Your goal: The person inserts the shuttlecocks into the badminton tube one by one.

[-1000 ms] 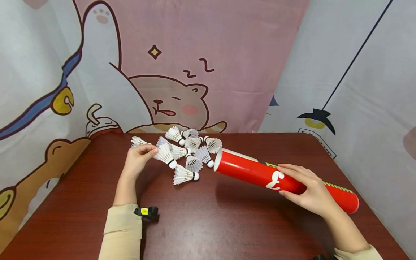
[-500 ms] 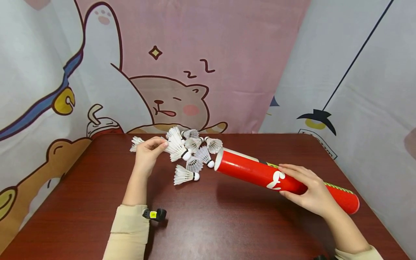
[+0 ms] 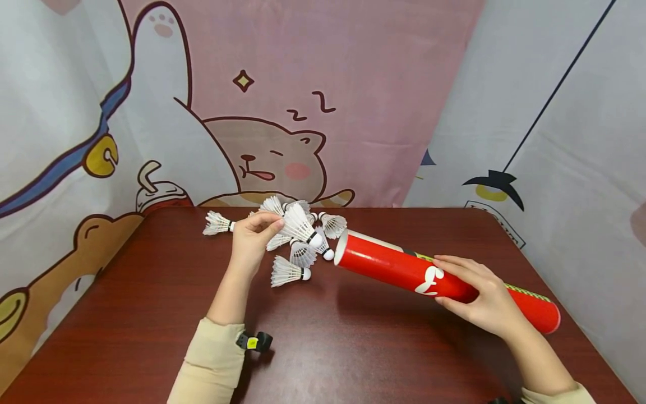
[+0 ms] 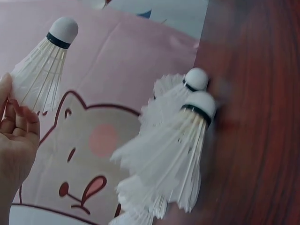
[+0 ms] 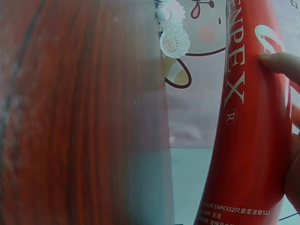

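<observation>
My left hand pinches a white shuttlecock by its feather edge, cork pointing right and down toward the tube's mouth. In the left wrist view the held shuttlecock hangs from thumb and fingertips, clear of the pile. My right hand grips a red shuttlecock tube around its middle, its open end raised and facing left. In the right wrist view white lettering runs along the tube, with the thumb lying against it.
Several loose shuttlecocks lie in a pile behind the left hand; one shuttlecock lies nearer the front, another farther left. The brown table ends at a cartoon-printed curtain.
My left hand has carried the shuttlecock right and slightly up, over the pile and closer to the tube's open end. The right hand and tube have stayed nearly still.
</observation>
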The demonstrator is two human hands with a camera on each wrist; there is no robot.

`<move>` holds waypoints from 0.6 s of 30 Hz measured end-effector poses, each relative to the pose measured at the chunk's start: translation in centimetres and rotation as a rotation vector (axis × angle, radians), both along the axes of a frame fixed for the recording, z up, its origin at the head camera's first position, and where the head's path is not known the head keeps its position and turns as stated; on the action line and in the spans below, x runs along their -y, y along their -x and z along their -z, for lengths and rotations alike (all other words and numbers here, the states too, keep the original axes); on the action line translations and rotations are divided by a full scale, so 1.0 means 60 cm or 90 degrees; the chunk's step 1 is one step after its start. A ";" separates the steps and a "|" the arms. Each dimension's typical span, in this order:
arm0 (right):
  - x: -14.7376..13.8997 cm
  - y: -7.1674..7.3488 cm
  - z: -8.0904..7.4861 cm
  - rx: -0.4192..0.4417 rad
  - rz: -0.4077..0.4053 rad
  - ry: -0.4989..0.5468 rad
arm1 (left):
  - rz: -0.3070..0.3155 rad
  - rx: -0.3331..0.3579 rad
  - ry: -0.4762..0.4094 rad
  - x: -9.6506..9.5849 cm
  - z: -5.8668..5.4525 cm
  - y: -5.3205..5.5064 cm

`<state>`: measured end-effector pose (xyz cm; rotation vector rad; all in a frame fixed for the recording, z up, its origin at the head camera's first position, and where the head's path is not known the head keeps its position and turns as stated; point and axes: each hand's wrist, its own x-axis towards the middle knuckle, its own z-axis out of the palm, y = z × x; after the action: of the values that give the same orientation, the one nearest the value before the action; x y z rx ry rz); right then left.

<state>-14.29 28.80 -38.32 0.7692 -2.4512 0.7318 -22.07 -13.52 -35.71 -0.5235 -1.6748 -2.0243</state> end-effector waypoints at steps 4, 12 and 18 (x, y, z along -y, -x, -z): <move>0.001 0.001 0.000 -0.003 -0.009 0.006 | 0.007 -0.013 0.010 -0.018 -0.003 -0.007; -0.001 0.002 0.001 -0.007 -0.014 0.012 | 0.045 -0.025 -0.010 -0.048 -0.004 -0.019; -0.001 0.001 0.000 -0.001 0.002 0.007 | 0.070 -0.035 -0.031 -0.067 0.000 -0.024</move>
<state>-14.33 28.85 -38.32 0.7622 -2.4439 0.7420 -20.63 -9.51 -35.70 -0.6625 -1.5915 -2.1028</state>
